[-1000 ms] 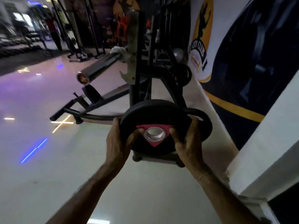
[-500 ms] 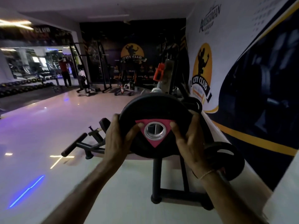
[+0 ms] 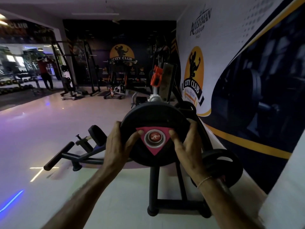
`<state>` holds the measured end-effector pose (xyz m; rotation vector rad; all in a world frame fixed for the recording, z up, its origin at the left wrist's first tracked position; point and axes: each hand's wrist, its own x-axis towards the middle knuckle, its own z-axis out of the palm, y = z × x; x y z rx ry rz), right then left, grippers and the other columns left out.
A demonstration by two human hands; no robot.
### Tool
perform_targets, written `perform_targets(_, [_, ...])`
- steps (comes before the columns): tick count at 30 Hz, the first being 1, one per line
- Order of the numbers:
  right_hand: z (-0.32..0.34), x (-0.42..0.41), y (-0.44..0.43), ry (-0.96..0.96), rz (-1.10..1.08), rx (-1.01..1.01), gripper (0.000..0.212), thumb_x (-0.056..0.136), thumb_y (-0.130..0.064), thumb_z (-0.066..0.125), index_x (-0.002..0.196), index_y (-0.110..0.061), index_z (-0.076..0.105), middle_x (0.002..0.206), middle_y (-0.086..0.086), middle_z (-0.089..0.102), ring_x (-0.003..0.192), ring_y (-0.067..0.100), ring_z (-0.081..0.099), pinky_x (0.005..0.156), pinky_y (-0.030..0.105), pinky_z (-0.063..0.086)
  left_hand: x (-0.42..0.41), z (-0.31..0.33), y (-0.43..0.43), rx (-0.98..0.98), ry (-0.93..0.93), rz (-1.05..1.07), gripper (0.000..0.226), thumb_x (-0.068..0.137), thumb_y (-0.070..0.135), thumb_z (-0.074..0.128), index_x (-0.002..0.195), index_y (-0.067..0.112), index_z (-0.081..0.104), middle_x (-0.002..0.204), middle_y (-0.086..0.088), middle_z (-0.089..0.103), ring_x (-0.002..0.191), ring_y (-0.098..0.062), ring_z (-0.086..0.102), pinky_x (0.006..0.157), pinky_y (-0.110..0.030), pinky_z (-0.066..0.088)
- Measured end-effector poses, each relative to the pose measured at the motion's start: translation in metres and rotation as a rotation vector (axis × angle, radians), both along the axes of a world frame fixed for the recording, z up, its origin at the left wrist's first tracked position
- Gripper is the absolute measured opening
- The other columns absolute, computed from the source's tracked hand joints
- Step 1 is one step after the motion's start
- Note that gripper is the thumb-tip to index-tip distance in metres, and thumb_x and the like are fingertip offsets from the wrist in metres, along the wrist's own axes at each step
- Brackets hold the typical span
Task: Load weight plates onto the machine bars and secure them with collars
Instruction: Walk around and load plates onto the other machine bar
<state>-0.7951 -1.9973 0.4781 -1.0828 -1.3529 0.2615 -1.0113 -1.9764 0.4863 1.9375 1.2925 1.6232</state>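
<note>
A black weight plate [image 3: 153, 116] with a pink triangle around its steel-ringed hole faces me at chest height. The red end cap of the machine bar [image 3: 155, 138] shows inside the hole, so the plate sits on the bar's tip. My left hand [image 3: 118, 146] grips the plate's left rim, thumb on the triangle. My right hand [image 3: 186, 144] grips the right rim the same way. A second black plate [image 3: 221, 164] hangs lower right on the machine, partly behind my right wrist. An orange collar [image 3: 156, 76] sits on an upright behind the plate.
The machine's black frame and base [image 3: 165, 207] stand on the pale floor right below the plate. A footrest arm with a roller handle [image 3: 57, 156] sticks out to the left. The printed wall [image 3: 231, 80] runs close on the right. A person [image 3: 44, 71] stands far left by racks.
The plate has risen from low by the frame to the bar's height. Half a second ago its hole was empty; now the bar's red end fills it.
</note>
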Motion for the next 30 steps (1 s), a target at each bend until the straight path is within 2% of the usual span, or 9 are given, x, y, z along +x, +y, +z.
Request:
perform_targets(2, [0.0, 0.002, 0.012, -0.018, -0.006, -0.016, 0.071, 0.091, -0.039, 0.069, 0.148, -0.012, 0.037, 0.137, 0.005, 0.057, 0.12, 0.009, 0.06, 0.085, 0.003, 0.05, 0.003, 0.0, 0.008, -0.022, -0.015, -0.006, 0.053, 0.082, 0.062, 0.067, 0.112, 0.024, 0.047, 0.099, 0.014, 0.058, 0.09, 0.005, 0.061, 0.066, -0.012, 0.053])
perform_targets(4, [0.003, 0.005, 0.027, -0.037, -0.01, -0.019, 0.07, 0.091, -0.038, 0.069, 0.147, -0.011, 0.037, 0.137, 0.006, 0.056, 0.122, 0.014, 0.059, 0.081, 0.0, 0.048, 0.006, 0.001, 0.023, -0.033, -0.021, -0.014, 0.054, 0.082, 0.064, 0.066, 0.117, 0.027, 0.047, 0.106, 0.01, 0.061, 0.097, -0.003, 0.063, 0.074, -0.022, 0.057])
perform_targets(8, [0.01, 0.009, 0.064, -0.125, -0.037, 0.032, 0.066, 0.094, -0.033, 0.069, 0.148, -0.015, 0.035, 0.147, 0.005, 0.047, 0.13, 0.01, 0.05, 0.081, -0.006, 0.041, 0.015, 0.013, 0.065, -0.04, 0.021, -0.007, 0.059, 0.087, 0.032, 0.073, 0.137, 0.025, 0.043, 0.126, 0.012, 0.056, 0.113, -0.003, 0.055, 0.087, -0.02, 0.048])
perform_targets(12, [0.021, 0.011, 0.113, -0.152, -0.013, 0.048, 0.065, 0.095, -0.029, 0.068, 0.148, -0.015, 0.035, 0.147, 0.005, 0.048, 0.13, 0.01, 0.048, 0.081, -0.006, 0.041, 0.022, 0.02, 0.113, -0.098, -0.012, -0.039, 0.057, 0.086, 0.027, 0.073, 0.136, 0.026, 0.047, 0.117, 0.018, 0.056, 0.102, 0.008, 0.054, 0.085, -0.015, 0.047])
perform_targets(15, [0.024, 0.015, 0.156, -0.133, -0.014, 0.026, 0.065, 0.093, -0.026, 0.07, 0.147, -0.013, 0.036, 0.148, 0.008, 0.048, 0.131, 0.013, 0.049, 0.082, -0.003, 0.043, 0.029, 0.022, 0.156, -0.112, -0.025, -0.006, 0.053, 0.084, 0.027, 0.076, 0.132, 0.021, 0.051, 0.112, 0.015, 0.058, 0.101, -0.002, 0.058, 0.082, -0.015, 0.049])
perform_targets(20, [0.024, 0.026, 0.228, -0.066, -0.002, -0.063, 0.069, 0.093, -0.023, 0.071, 0.15, -0.016, 0.033, 0.154, 0.009, 0.043, 0.144, 0.024, 0.043, 0.1, 0.015, 0.043, 0.035, 0.027, 0.233, -0.101, 0.059, 0.042, 0.058, 0.082, 0.033, 0.078, 0.131, 0.02, 0.052, 0.121, -0.001, 0.066, 0.111, -0.018, 0.064, 0.093, -0.041, 0.058])
perform_targets(22, [0.023, 0.027, 0.253, -0.048, -0.023, -0.084, 0.071, 0.093, -0.023, 0.071, 0.152, -0.016, 0.031, 0.157, 0.01, 0.039, 0.146, 0.026, 0.039, 0.103, 0.016, 0.043, 0.039, 0.03, 0.26, -0.098, 0.084, 0.046, 0.056, 0.082, 0.031, 0.078, 0.13, 0.019, 0.051, 0.12, -0.001, 0.066, 0.108, -0.015, 0.063, 0.086, -0.029, 0.056])
perform_targets(25, [0.025, 0.028, 0.28, -0.034, -0.052, -0.111, 0.067, 0.093, -0.018, 0.071, 0.149, -0.017, 0.034, 0.152, 0.009, 0.042, 0.138, 0.019, 0.044, 0.086, 0.0, 0.038, 0.045, 0.032, 0.288, -0.093, 0.091, 0.027, 0.055, 0.083, 0.029, 0.078, 0.13, 0.018, 0.051, 0.119, 0.0, 0.065, 0.107, -0.015, 0.063, 0.075, -0.013, 0.046])
perform_targets(30, [0.03, 0.031, 0.307, -0.103, -0.085, -0.108, 0.064, 0.092, -0.016, 0.072, 0.146, -0.014, 0.038, 0.148, 0.01, 0.045, 0.131, 0.013, 0.042, 0.089, 0.011, 0.036, 0.045, 0.025, 0.309, -0.093, 0.064, 0.008, 0.056, 0.085, 0.029, 0.076, 0.132, 0.016, 0.049, 0.124, -0.004, 0.065, 0.112, -0.019, 0.064, 0.091, -0.034, 0.056])
